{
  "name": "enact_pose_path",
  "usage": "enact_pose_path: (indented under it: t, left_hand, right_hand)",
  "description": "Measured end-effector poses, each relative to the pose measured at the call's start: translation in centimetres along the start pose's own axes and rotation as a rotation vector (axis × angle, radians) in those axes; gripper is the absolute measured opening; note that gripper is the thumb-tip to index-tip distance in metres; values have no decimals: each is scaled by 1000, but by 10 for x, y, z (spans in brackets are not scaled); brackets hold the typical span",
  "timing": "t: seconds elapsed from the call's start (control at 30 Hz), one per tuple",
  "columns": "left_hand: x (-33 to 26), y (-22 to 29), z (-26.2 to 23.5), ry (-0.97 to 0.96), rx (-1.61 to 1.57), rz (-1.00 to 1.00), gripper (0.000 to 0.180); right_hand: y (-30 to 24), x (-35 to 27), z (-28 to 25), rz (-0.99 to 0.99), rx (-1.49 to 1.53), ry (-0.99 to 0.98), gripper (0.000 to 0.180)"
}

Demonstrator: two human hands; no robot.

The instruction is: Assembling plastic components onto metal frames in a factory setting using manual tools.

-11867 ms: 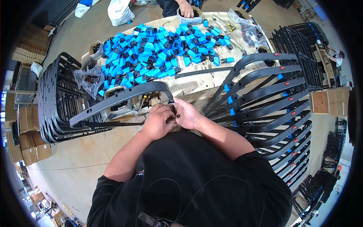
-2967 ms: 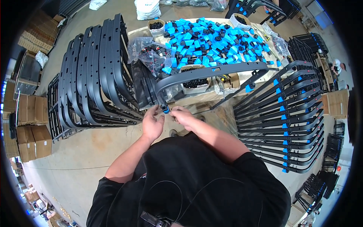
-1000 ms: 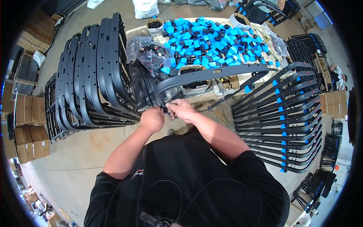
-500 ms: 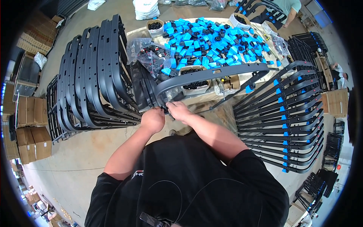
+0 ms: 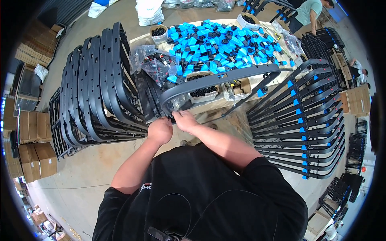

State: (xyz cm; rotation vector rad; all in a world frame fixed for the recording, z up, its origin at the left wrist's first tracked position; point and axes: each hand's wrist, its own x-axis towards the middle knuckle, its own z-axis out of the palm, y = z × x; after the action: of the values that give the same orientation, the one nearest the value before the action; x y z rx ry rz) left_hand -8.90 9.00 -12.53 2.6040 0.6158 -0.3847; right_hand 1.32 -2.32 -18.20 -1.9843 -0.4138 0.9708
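Observation:
A black curved metal frame (image 5: 225,77) arches over the near edge of the table, its left bend coming down toward me. At the near end of that bend, my two hands meet over a small dark part. My left hand (image 5: 160,131) is closed in a fist, and what its fingers hold is hidden. Beside it, my right hand (image 5: 185,121) is closed with thumb and fingers pinching at the frame's end. Behind the frame, a heap of blue and black plastic pieces (image 5: 225,48) covers the table (image 5: 134,41).
Black frames (image 5: 96,76) stand in a row on my left. More frames with blue pieces (image 5: 299,124) are stacked on my right. Boxes of small black parts (image 5: 203,96) and a tool box (image 5: 237,90) sit at the table's near edge. Another person (image 5: 309,16) stands at the far right.
The view has shifted slightly, so the table sits a little further left. Both hands stay at the frame's near end. The person at the far right now reaches down toward stacked frames.

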Motion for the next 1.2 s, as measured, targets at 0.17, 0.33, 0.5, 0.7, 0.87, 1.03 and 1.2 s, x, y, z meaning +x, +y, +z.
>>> enact_pose_path:
  t: [0.17, 0.33, 0.5, 0.7, 0.87, 1.03, 1.2]
  left_hand:
    - [-1, 1, -2, -8, 17, 24, 37]
    - [0, 1, 1, -13, 38, 32, 39]
    - [0, -1, 2, 46, 9, 33, 37]
    - [0, -2, 5, 44, 10, 27, 38]
    - [-6, 4, 5, 94, -42, 25, 36]
    - [-7, 10, 4, 76, -43, -72, 38]
    - [-5, 6, 23, 198, -68, -74, 37]
  right_hand:
    - [8, 2, 6, -109, -80, 81, 52]
    - [18, 5, 13, -140, -16, 114, 55]
    - [-14, -11, 8, 86, 199, 52, 50]
    - [-5, -4, -41, -60, -214, 169, 51]
    - [15, 6, -196, -84, -388, 683, 37]
    - [50, 54, -253, 288, -659, 493, 43]
    - [88, 97, -268, 183, -602, 242, 44]
